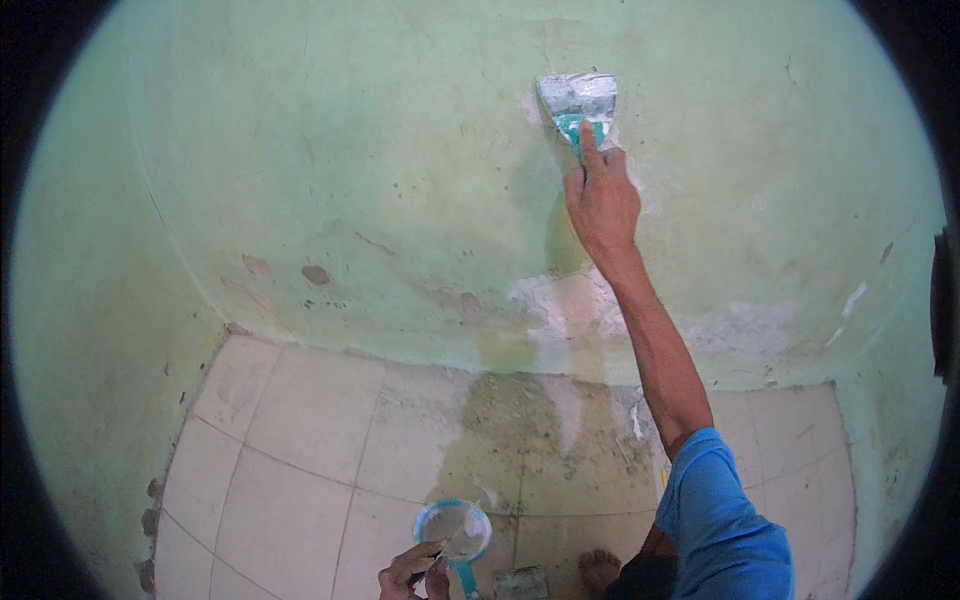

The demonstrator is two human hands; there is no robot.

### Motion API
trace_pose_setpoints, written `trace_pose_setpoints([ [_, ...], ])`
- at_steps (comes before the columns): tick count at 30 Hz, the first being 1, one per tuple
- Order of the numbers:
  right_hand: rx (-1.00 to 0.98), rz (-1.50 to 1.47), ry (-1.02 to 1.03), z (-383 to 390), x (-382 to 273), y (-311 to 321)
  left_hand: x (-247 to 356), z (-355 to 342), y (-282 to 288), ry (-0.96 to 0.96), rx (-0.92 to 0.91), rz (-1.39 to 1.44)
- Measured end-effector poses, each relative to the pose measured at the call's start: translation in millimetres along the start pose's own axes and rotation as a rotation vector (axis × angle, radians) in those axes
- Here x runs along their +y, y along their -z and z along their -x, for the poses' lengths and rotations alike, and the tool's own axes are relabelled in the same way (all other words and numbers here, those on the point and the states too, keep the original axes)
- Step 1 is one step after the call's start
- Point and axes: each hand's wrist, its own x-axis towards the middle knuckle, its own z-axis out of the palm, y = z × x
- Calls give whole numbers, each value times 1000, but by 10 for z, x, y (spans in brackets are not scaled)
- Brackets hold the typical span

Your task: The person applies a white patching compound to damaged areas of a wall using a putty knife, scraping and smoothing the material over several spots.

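My right hand (605, 205) grips a putty knife (578, 100) with a teal handle, its forefinger stretched along it. The wide metal blade, smeared with whitish filler, points up and lies against the green wall (400, 140). Pale filler patches show beside and below the blade. Low in the view, my left hand (415, 572) is closed, its fingers pinched together in front of a round container (425, 512) with a blue rim. A thin pale piece seems to stick out from the fingers over the container; what it is I cannot make out. A teal strip, perhaps a handle, runs down from the rim.
White filler patches (555, 305) and chipped spots (315, 274) mark the lower wall. Below lies a pale tiled floor (300, 410), dusty along the wall. A greyish flat rectangular thing (520, 582) lies near my bare foot (600, 572). Side walls rise left and right.
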Motion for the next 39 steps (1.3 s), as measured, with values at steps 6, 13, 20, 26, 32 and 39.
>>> trace_pose_setpoints([
  [6,-179,139,15,415,196,16,169,-104,47,-9,-8,-13],
  [13,-120,138,392,127,812,348,181,-128,9,27,-6,-3],
  [20,-164,350,494,-176,1135,229,296,-151,-41,25,-33,-78],
  [26,-253,193,190,271,1013,443,173,-133,-1,-55,9,4],
  [32,13,55,27,271,471,8,284,-125,-48,50,0,-150],
  [39,-362,-2,-69,934,-35,-288,317,-142,9,146,53,-193],
])
